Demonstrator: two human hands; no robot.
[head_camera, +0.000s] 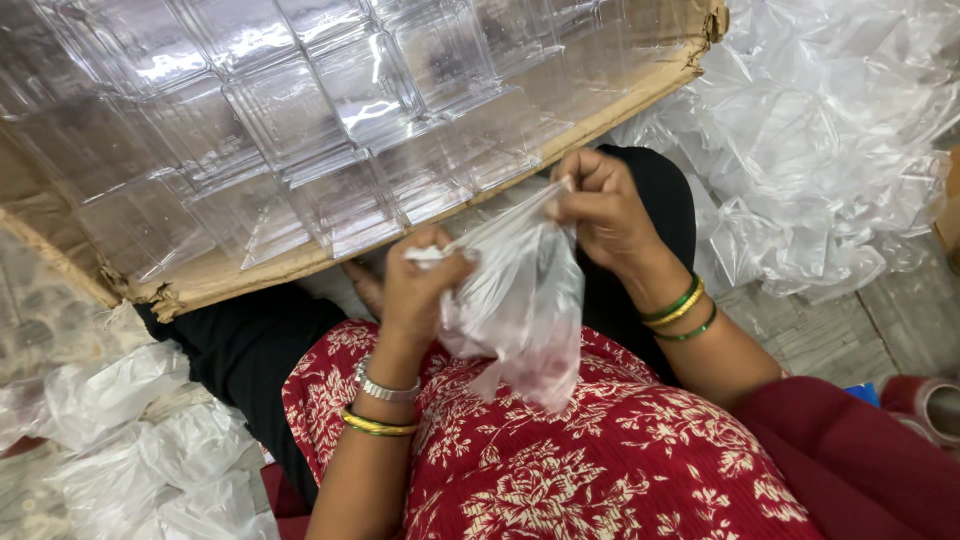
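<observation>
Both hands up over the lap, pinching the mouth of a thin clear bag (520, 300): left grip (425, 285) clamped on one edge, right grip (600, 205) on the other, pulling it taut, probably to spread it open. Box (250, 270) of clear cases sitting just ahead.

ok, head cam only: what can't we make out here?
- Contents of the clear plastic bag: film is wrinkled and glary.
- Left hand fingertips: hidden behind the bag's mouth.
- Cardboard box of clear containers: cut off by the top and left edges, so no count.
- Red object: cut by the right edge, kind unclear.
</observation>
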